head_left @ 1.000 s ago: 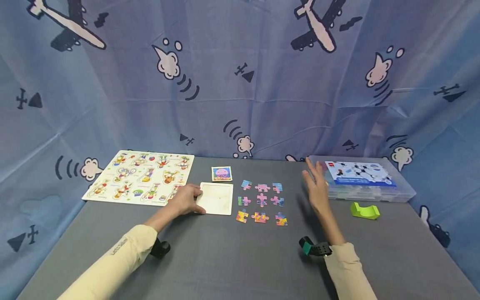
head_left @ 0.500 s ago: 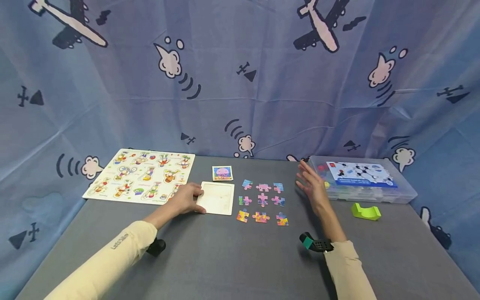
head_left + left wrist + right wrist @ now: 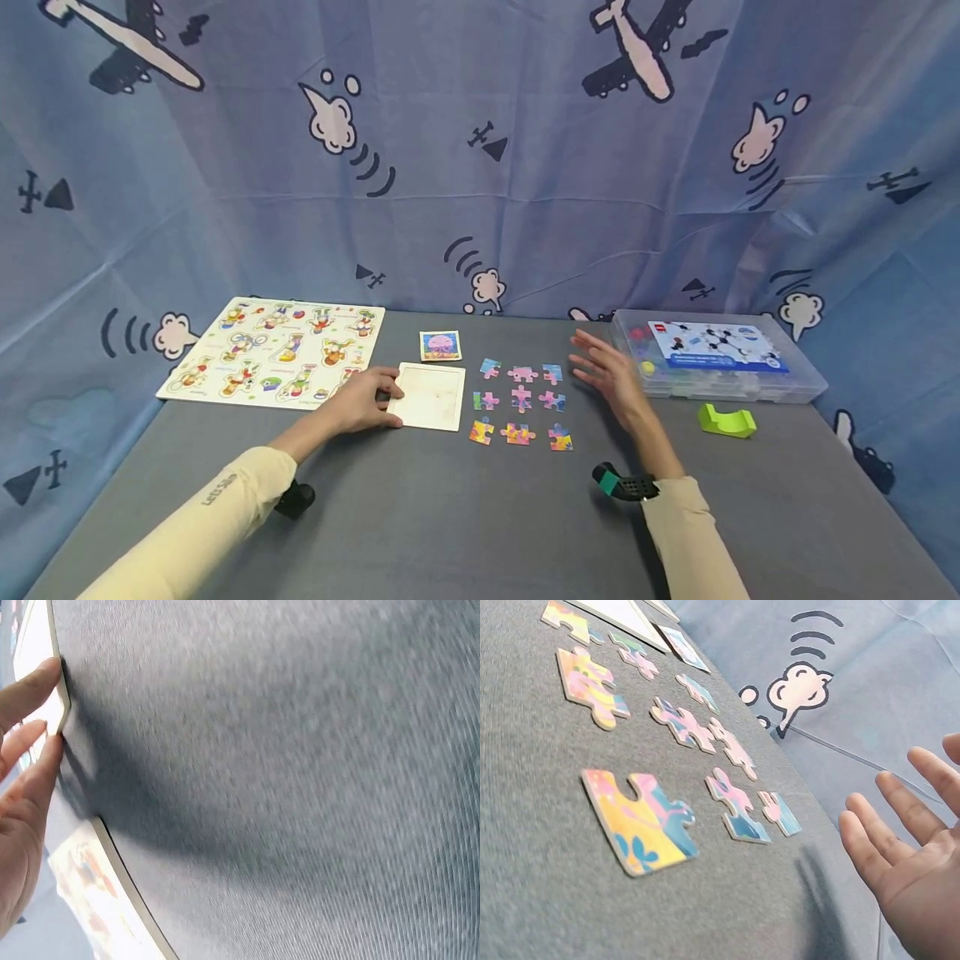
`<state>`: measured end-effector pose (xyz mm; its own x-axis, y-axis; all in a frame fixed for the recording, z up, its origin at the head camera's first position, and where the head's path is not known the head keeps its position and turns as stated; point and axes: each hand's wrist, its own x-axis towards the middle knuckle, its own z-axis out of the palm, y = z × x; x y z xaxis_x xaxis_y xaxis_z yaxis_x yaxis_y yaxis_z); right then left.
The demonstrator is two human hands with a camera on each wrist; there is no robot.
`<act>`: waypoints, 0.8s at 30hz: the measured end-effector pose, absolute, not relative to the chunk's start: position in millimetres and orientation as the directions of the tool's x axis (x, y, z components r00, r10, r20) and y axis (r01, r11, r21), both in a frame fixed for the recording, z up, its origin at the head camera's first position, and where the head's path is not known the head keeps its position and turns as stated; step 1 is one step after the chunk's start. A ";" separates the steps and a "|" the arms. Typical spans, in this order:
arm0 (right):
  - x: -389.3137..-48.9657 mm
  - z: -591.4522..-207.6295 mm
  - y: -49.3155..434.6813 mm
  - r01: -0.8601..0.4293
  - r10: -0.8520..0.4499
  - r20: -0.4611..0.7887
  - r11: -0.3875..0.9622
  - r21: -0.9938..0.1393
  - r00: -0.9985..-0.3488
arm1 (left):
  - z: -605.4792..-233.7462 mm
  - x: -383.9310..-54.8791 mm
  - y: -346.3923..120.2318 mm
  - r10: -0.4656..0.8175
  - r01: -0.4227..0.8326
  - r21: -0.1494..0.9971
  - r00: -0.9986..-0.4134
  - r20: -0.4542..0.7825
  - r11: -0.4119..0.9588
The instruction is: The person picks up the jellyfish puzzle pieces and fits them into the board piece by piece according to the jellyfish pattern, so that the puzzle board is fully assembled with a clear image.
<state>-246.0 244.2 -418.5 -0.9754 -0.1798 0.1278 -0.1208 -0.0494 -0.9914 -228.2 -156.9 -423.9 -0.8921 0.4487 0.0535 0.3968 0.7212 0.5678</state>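
Observation:
A shallow cream puzzle tray (image 3: 427, 396) lies flat in the head view. My left hand (image 3: 363, 404) holds its left side, thumb near the lower corner and fingers higher on the edge; the left wrist view shows the fingertips (image 3: 51, 671) on the tray's rim. Several colourful jigsaw pieces (image 3: 521, 398) lie apart in rows to the right of the tray. Above the table, just right of those pieces, my right hand (image 3: 611, 379) hovers with fingers spread and holds nothing. In the right wrist view a yellow-and-blue corner piece (image 3: 622, 817) lies nearest the camera.
Behind the tray lies a small octopus picture square (image 3: 440, 346). A large board with printed figures (image 3: 292, 354) is at the back left. A clear plastic case (image 3: 720, 383) with a blue-and-white label stands back right, a green curved block (image 3: 727, 422) before it.
My right hand has moved left, away from the plastic case and towards the jigsaw pieces, its fingers tilting leftwards. The left hand stays at the tray's edge, and the pieces keep their places.

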 end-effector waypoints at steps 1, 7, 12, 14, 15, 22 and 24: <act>-247.3 -419.4 242.7 -0.120 -0.189 0.128 -0.053 -0.991 -0.974 | -424.1 -228.6 -158.3 0.456 0.401 0.574 -0.888 0.054 0.714; -250.5 -422.0 234.1 -0.112 -0.229 0.118 -0.036 -0.993 -0.966 | -425.8 -230.2 -162.7 0.477 0.423 0.581 -0.876 0.067 0.695; -254.9 -423.6 225.4 -0.080 -0.244 0.070 0.031 -0.996 -0.967 | -426.1 -231.9 -163.6 0.483 0.425 0.562 -0.874 0.051 0.709; -258.1 -423.8 222.1 -0.060 -0.256 0.042 0.060 -0.996 -0.966 | -425.2 -232.7 -162.9 0.486 0.426 0.558 -0.873 0.046 0.712; -260.0 -423.6 220.7 -0.049 -0.267 0.028 0.070 -0.996 -0.963 | -424.7 -232.9 -162.3 0.486 0.424 0.559 -0.873 0.042 0.713; -272.8 -418.4 211.0 -0.048 -0.336 -0.034 0.235 -0.971 -0.941 | -424.1 -234.1 -161.5 0.477 0.415 0.541 -0.879 0.030 0.731; -275.4 -417.7 208.3 -0.075 -0.340 -0.030 0.291 -0.954 -0.940 | -424.2 -233.9 -162.3 0.479 0.418 0.547 -0.877 0.035 0.725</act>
<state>-275.4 208.3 -417.7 -0.9400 -0.3399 -0.0298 -0.0749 0.2908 -0.9538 -233.9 -162.3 -424.2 -0.8769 0.4795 0.0353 0.4184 0.7250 0.5471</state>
